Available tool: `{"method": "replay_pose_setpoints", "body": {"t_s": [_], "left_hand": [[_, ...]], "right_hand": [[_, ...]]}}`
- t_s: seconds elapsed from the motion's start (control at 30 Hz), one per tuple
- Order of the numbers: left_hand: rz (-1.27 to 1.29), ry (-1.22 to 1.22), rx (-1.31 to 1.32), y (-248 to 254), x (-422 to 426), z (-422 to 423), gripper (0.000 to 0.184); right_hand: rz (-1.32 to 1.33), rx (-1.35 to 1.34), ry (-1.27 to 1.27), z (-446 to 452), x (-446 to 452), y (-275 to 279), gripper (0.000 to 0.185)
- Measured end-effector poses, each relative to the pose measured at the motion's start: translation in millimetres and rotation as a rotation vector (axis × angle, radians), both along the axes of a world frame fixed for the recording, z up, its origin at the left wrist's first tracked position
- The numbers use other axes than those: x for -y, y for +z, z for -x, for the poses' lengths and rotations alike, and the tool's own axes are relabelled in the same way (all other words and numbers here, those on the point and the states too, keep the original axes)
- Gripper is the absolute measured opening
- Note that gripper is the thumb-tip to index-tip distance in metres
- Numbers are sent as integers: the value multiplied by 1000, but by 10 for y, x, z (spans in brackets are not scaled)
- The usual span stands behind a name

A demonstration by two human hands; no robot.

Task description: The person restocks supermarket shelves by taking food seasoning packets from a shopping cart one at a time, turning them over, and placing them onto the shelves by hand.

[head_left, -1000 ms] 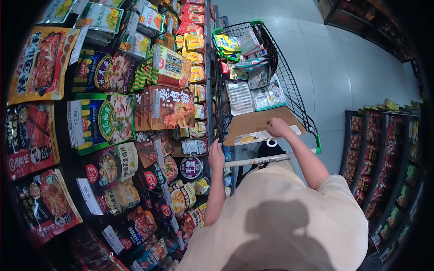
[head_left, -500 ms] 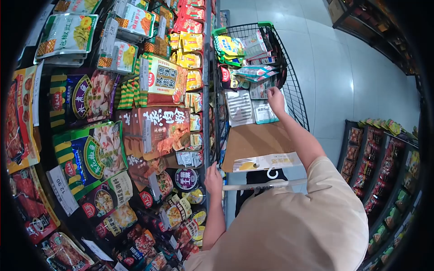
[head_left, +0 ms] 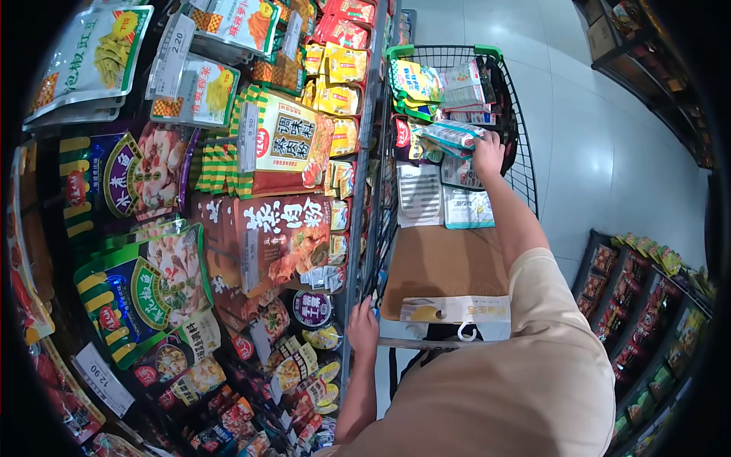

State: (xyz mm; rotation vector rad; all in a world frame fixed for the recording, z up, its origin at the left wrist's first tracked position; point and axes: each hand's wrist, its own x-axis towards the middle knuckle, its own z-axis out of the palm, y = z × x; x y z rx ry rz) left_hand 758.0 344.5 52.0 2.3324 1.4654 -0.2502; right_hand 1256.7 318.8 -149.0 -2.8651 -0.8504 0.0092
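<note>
Blue-and-white packet (head_left: 449,137) lies among other packs (head_left: 467,208) in the far part of the shopping cart (head_left: 491,52). Right hand (head_left: 489,158) has moved forward, past the cardboard (head_left: 448,263), and now meets the packet's right end; the packet is within its grasp. Whether the fingers pinch it cannot be told. Left hand (head_left: 362,329) is beside the shelf edge (head_left: 365,137), slightly curled; its grip is unclear.
</note>
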Motion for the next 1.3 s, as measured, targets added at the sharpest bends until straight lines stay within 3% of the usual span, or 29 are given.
{"method": "replay_pose_setpoints", "body": {"t_s": [0.3,0.5,0.63,0.77,0.87,0.9,0.97,1.1,1.17,1.23,1.3], "left_hand": [[-12,-12,76,25,-6,5,30],[-65,-30,118,90,-5,-14,25],[-76,-33,116,111,24,32,27],[-101,-44,163,53,47,125,27],[-94,-53,304,-44,47,230,32],[-101,-46,316,-83,45,278,32],[-139,-130,649,-103,26,365,32],[-95,-32,880,84,132,539,38],[553,389,1313,284,259,646,49],[934,560,1511,628,423,835,71],[1265,690,1703,325,518,1195,74]], "right_hand": [[-170,83,221,67,-55,356,22],[-336,169,306,250,-53,936,21],[-451,82,317,488,76,1436,14],[-578,-60,289,928,321,2165,11],[-706,-412,145,1299,526,2798,21],[-709,-402,158,1482,616,3122,21],[-695,-608,220,1851,803,3689,24],[-762,-857,434,2431,1103,4234,28],[-742,-986,499,2731,1173,4526,27],[-713,-1120,558,3029,1181,4698,26],[-603,-1296,632,3314,1148,4784,24]]}}
